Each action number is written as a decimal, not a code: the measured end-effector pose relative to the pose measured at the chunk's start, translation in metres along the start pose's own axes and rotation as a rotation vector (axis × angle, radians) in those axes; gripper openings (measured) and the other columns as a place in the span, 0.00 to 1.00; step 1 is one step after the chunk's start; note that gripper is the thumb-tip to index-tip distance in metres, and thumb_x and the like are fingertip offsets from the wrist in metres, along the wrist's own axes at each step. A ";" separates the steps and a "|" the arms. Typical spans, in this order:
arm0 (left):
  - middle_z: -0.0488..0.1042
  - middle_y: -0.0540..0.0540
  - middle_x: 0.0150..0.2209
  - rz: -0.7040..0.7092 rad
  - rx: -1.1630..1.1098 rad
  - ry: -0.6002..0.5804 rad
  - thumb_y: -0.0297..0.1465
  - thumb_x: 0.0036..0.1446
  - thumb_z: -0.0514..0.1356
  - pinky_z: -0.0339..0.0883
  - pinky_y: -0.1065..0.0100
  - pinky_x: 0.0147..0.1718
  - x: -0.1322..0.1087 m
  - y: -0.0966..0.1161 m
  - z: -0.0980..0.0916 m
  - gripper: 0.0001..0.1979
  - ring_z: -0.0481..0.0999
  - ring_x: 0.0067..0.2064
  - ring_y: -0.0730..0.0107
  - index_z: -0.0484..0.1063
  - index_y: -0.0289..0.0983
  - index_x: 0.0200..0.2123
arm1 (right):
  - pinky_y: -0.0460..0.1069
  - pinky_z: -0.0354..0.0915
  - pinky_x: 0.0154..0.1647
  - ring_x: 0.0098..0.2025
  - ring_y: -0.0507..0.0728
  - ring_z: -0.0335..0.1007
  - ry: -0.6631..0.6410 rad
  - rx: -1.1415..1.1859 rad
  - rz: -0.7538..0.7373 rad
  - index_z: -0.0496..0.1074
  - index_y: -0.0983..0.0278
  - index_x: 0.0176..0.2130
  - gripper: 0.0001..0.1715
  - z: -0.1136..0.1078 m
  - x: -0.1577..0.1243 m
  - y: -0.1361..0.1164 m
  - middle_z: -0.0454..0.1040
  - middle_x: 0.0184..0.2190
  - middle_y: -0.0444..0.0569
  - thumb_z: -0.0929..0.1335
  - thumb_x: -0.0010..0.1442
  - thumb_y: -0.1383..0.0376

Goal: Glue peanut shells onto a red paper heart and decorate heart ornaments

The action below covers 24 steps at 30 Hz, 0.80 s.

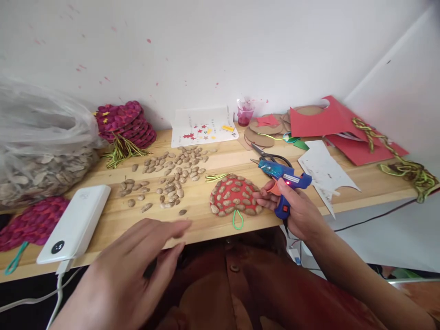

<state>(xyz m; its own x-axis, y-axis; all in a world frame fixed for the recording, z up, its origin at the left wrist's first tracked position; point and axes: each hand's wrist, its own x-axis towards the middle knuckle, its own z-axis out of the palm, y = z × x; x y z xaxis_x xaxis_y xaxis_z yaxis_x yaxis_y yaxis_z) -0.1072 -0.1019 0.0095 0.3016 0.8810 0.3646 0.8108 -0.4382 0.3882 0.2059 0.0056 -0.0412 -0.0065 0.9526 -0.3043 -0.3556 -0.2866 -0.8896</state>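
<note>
My right hand (304, 213) is wrapped around the handle of a blue glue gun (273, 169), its nozzle pointing left. Just left of that hand, on the near part of the table (197, 217), lies a red shape (232, 194) studded with peanuts (236, 201); I can't tell whether my fingertips touch it. My left hand (134, 256) is empty, thumb and fingers parted, nearer than the loose peanuts (172, 187).
</note>
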 end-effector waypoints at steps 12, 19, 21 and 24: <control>0.77 0.47 0.37 -0.178 0.100 -0.014 0.38 0.64 0.64 0.71 0.61 0.41 0.013 -0.031 0.048 0.10 0.77 0.38 0.63 0.74 0.39 0.43 | 0.53 0.80 0.46 0.44 0.63 0.83 0.004 -0.054 -0.014 0.77 0.60 0.31 0.23 0.001 -0.001 -0.002 0.79 0.32 0.48 0.79 0.50 0.45; 0.76 0.48 0.34 -0.312 0.048 -0.048 0.32 0.61 0.66 0.72 0.62 0.39 0.016 -0.027 0.046 0.07 0.76 0.37 0.63 0.74 0.38 0.42 | 0.51 0.80 0.45 0.43 0.63 0.84 0.019 -0.073 -0.024 0.79 0.62 0.32 0.21 -0.001 0.001 0.000 0.80 0.31 0.49 0.78 0.52 0.47; 0.76 0.48 0.34 -0.333 0.053 -0.041 0.31 0.61 0.65 0.71 0.62 0.40 0.016 -0.030 0.042 0.06 0.76 0.37 0.63 0.74 0.38 0.42 | 0.51 0.80 0.44 0.42 0.63 0.84 0.010 -0.085 -0.028 0.79 0.62 0.32 0.20 -0.003 0.002 0.001 0.80 0.30 0.49 0.78 0.53 0.48; 0.77 0.47 0.36 -0.335 0.094 -0.054 0.29 0.63 0.62 0.71 0.61 0.42 0.015 -0.038 0.033 0.03 0.77 0.40 0.62 0.75 0.39 0.40 | 0.52 0.81 0.44 0.39 0.62 0.84 0.017 -0.094 -0.041 0.79 0.61 0.32 0.20 -0.003 0.003 0.002 0.79 0.29 0.49 0.78 0.53 0.48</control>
<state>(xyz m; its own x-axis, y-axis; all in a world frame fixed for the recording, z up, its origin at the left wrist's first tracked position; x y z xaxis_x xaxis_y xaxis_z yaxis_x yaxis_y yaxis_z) -0.1167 -0.0662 -0.0280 0.0354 0.9823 0.1841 0.9109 -0.1075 0.3985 0.2085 0.0072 -0.0446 0.0226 0.9620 -0.2723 -0.2663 -0.2567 -0.9291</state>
